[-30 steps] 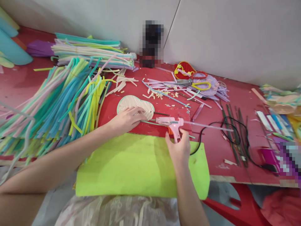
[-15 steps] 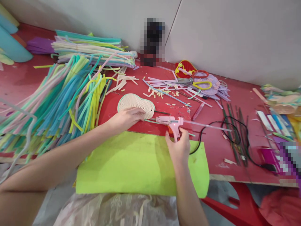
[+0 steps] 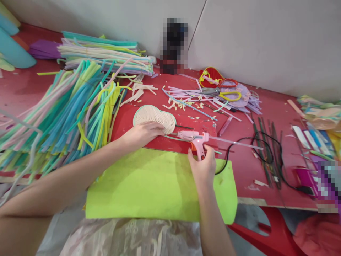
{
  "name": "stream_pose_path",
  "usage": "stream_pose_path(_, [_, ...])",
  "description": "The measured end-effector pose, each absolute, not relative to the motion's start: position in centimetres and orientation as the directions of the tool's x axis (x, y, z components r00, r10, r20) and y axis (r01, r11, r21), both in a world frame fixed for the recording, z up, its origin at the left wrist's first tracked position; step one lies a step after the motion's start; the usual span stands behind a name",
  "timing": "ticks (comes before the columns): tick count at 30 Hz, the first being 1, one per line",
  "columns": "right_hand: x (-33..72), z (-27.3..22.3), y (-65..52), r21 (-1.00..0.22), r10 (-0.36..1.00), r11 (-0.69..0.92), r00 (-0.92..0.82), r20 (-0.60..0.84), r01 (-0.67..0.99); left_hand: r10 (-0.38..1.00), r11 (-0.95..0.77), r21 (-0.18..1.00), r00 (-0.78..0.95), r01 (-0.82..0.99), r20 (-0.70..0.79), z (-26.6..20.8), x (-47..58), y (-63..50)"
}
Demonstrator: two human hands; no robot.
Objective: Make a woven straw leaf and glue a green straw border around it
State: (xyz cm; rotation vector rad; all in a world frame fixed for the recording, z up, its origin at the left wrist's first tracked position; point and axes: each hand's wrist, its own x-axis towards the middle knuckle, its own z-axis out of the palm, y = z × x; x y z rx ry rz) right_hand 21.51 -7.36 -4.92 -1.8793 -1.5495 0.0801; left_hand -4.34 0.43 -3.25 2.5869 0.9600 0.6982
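Head view, left to right: pile of coloured foam strips on the red table. Left hand flat, fingers spread, pressing on the cream woven oval piece. Pink glue gun just right of it, nozzle pointing at the piece's edge. Right hand wrapped around the gun's handle, over the lime foam sheet. Black cord trails right.

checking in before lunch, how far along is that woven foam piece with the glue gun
Done: the cream woven piece looks fully laid with strips and edged in teal. In hand: the left hand presses its near edge while the right hand holds the pink glue gun, nozzle toward it. Left: hard to tell; loose foam strips lie alongside.
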Motion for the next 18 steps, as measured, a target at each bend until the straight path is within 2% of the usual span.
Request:
stream_pose_path(8, [20.5,-4.9,-7.5,-0.510,0.885,0.004,0.234,0.403,0.860,0.628,-0.777,0.395,0.653,0.491,0.424,-4.1,-4.6,0.7])
stream_pose_path(18, [20.2,-4.9,-7.4,-0.477,0.878,0.023,0.211,0.430,0.878,0.652,-0.756,0.423,0.634,0.500,0.417,-3.5,-4.4,0.6])
